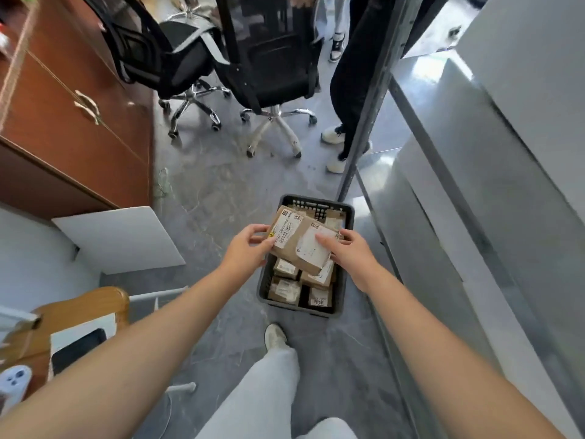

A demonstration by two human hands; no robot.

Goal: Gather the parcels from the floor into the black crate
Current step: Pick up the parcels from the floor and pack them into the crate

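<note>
Bare forearms [142,343] reach from bottom corners toward frame centre. Left hand [245,248] grips left edge of brown cardboard parcel [296,229], thumb on top, fingers curled under. Right hand [351,255] clasps right edge, thumb flat across white shipping label. Parcel: flat, tilted, barcode sticker and yellow tag at left end, held just above black crate [262,288]. Crate sits on grey floor [221,201], frame centre; several smaller labelled parcels [285,290] lie inside, near end.
</note>
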